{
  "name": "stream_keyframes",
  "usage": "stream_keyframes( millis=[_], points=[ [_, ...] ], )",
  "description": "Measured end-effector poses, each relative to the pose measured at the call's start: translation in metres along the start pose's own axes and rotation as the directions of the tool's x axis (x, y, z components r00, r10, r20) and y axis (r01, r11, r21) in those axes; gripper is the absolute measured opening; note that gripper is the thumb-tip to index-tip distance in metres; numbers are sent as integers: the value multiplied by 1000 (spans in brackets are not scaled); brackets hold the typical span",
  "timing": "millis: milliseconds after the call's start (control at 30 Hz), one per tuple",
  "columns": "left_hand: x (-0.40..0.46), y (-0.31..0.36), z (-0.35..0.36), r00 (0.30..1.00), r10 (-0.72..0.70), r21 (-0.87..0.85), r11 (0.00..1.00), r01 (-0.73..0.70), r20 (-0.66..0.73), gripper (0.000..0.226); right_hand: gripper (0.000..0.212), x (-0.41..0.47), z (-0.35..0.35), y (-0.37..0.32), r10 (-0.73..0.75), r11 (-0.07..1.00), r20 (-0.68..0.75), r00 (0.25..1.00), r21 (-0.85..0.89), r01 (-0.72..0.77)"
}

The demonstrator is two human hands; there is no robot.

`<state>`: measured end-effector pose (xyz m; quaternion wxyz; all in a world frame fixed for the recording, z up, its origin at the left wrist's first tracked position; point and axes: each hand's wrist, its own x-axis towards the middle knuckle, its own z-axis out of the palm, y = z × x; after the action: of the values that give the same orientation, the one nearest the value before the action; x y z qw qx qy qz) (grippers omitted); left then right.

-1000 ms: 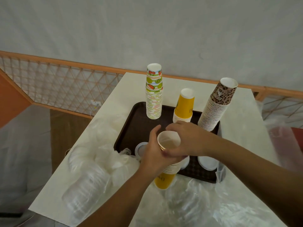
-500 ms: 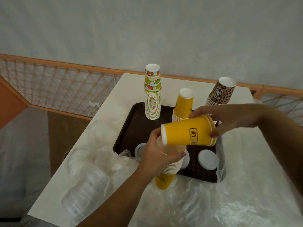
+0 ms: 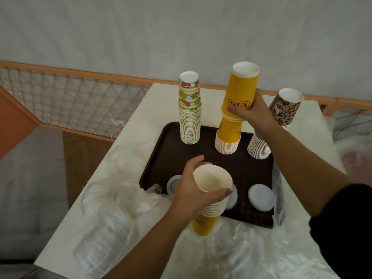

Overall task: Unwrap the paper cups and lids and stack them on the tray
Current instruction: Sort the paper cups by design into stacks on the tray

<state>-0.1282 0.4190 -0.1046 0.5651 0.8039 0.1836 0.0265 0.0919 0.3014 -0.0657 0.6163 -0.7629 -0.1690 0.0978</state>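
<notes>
My left hand (image 3: 191, 190) grips an upright stack of yellow cups (image 3: 209, 210) at the near edge of the dark brown tray (image 3: 161, 158). My right hand (image 3: 251, 111) holds a single yellow cup (image 3: 241, 87) upside down, its rim over the top of the inverted yellow stack (image 3: 227, 137) on the tray. A tall fruit-print stack (image 3: 190, 109) stands at the tray's back left. A leopard-print stack (image 3: 283, 111) leans at the back right, partly behind my right arm. White lids (image 3: 260, 195) lie on the tray's front part.
Crumpled clear plastic wrap (image 3: 231, 254) covers the near table. A wrapped sleeve of clear lids (image 3: 104, 234) lies at the left on the white table (image 3: 161, 97). An orange lattice railing (image 3: 70, 97) runs behind it.
My right hand pulled one yellow cup off the stack in my left hand, turned it upside down and carried it back over the yellow stack on the tray.
</notes>
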Motion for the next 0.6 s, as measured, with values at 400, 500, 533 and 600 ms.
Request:
stream_keyframes(
  millis=[400,500,533,600],
  points=[
    [-1,-1,-2,1000,16,-4,1000,-16,8,96,58,16,16,37,-35,918,-33,999,-396,19],
    [-2,-1,-3,1000,25,7,1000,-26,11,98,71,5,13,19,-84,834,-34,996,-549,51],
    [-2,0,-3,999,32,12,999,-32,12,99,75,-3,13,10,-139,816,-44,989,-570,89],
    [-2,0,-2,999,47,26,999,-47,15,101,72,-25,17,-12,-207,827,8,978,-533,179]
  ],
)
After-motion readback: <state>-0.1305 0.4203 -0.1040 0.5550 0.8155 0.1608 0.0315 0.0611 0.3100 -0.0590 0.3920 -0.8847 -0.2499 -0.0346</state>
